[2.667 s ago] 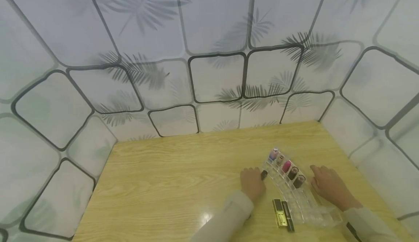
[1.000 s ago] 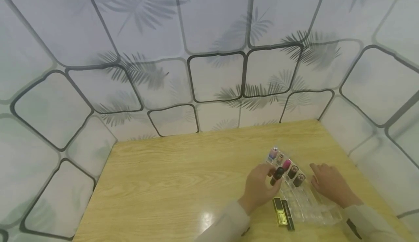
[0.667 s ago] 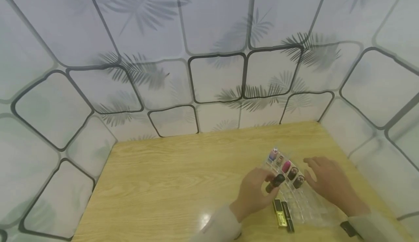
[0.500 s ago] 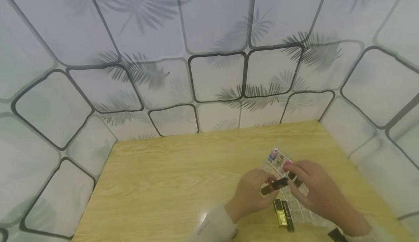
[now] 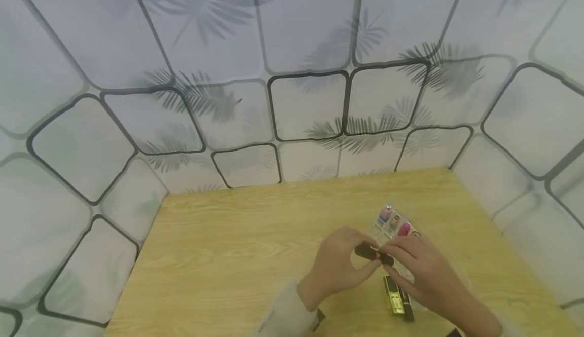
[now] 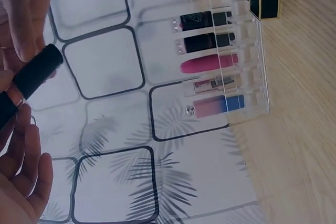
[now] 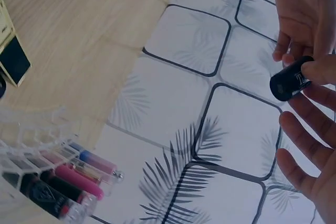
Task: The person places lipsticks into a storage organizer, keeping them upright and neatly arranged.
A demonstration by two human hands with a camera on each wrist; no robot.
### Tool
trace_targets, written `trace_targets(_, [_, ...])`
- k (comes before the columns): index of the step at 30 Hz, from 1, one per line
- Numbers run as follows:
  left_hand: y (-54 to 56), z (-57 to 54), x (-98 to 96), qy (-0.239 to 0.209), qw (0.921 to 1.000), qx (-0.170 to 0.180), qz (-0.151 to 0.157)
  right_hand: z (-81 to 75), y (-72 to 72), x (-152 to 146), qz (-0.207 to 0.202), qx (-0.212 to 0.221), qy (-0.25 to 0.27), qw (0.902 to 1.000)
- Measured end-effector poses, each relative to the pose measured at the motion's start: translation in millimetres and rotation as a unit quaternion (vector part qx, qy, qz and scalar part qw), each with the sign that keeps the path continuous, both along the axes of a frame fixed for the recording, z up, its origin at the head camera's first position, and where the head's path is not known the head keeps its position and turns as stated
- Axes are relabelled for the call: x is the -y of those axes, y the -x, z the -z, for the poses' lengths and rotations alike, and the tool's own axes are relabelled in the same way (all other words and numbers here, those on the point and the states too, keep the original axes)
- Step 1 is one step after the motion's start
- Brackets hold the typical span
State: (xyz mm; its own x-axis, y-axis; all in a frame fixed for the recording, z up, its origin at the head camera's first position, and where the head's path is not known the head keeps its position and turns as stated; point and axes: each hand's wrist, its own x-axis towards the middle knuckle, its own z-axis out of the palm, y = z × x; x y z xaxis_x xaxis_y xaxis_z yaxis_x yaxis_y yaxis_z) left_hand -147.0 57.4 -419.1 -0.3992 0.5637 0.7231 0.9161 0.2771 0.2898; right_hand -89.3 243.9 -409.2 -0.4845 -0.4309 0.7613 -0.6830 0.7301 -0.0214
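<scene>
A black lipstick tube [image 5: 366,250] with a rose-gold band round its middle is held level between both hands, raised above the table. My left hand [image 5: 335,262] pinches one end between thumb and fingers; my right hand [image 5: 431,271] pinches the other. In the left wrist view the band shows between two black sections of the lipstick tube [image 6: 38,69]. From the right wrist, the tube's rounded black end [image 7: 286,82] sits under my right thumb. Beside the hands stands a clear stepped organizer [image 6: 261,72], its lower rows partly hidden by my right hand in the head view.
The organizer's far row holds a pink tube [image 6: 207,63], a pink-and-blue tube [image 6: 218,106], a small clear tube [image 6: 215,84] and two black ones. A gold-and-black lipstick [image 5: 394,296] and a slim black tube [image 5: 407,309] lie on the wooden table [image 5: 237,256] near the organizer.
My left hand has lifted the lipstick tube from beside the organizer. My right hand has left its place right of the organizer, come leftward and gripped the tube's other end.
</scene>
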Motion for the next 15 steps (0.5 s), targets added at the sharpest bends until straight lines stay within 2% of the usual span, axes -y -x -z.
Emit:
trace_targets(5, [-1.2,3.6,-3.6,-0.030,0.9993,0.021,0.003,11.1,-1.9,1,0.021,0.006,0.015,0.9997])
trace_targets(9, [-1.8,11.2,-10.7,-0.051,0.9979,0.039,0.007,15.5,-2.8,-5,0.028,0.037,0.010,0.9989])
trace_targets(12, [-0.5,20.0,-19.9,-0.058,0.9973,0.046,0.005,16.9,2.1,-23,0.032,0.071,0.021,0.9967])
trace_targets(15, [1.5,31.0,-32.3,-0.058,0.9969,0.052,-0.004,24.4,15.8,-54,0.060,0.065,0.042,0.9951])
